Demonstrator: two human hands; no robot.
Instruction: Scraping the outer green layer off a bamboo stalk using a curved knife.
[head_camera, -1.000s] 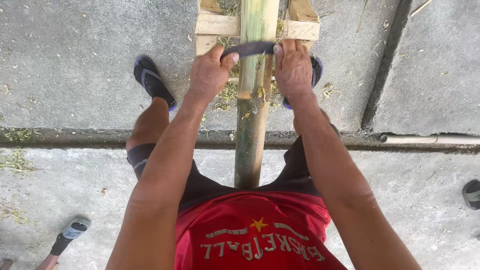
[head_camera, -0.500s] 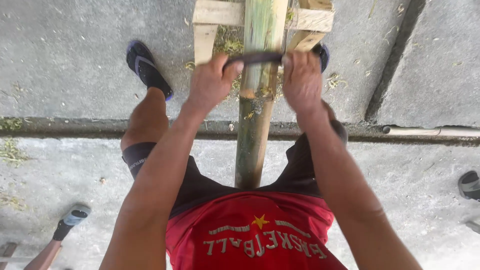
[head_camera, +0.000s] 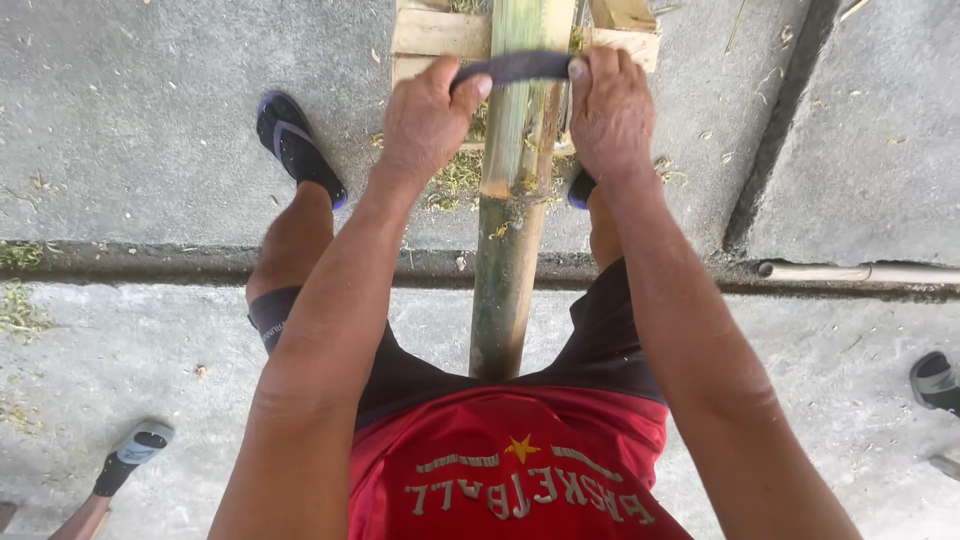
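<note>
I see a concrete floor (head_camera: 150, 130) under everything, with a groove crossing beneath the bamboo pole (head_camera: 512, 250). The pole runs lengthwise between the legs, its far end resting on a wooden frame (head_camera: 430, 32); its upper length looks pale and scraped, the near part green. Fibre shavings (head_camera: 455, 180) lie just left of the pole. Left hand (head_camera: 425, 125) and right hand (head_camera: 610, 110) are each curled tight round one end of a dark curved blade (head_camera: 520, 67) laid across the pole. A dark sandal (head_camera: 295, 145) sits well left of the pole.

Red shirt (head_camera: 520, 470), dark shorts (head_camera: 600, 340), flip-flops (head_camera: 297, 145)
</note>
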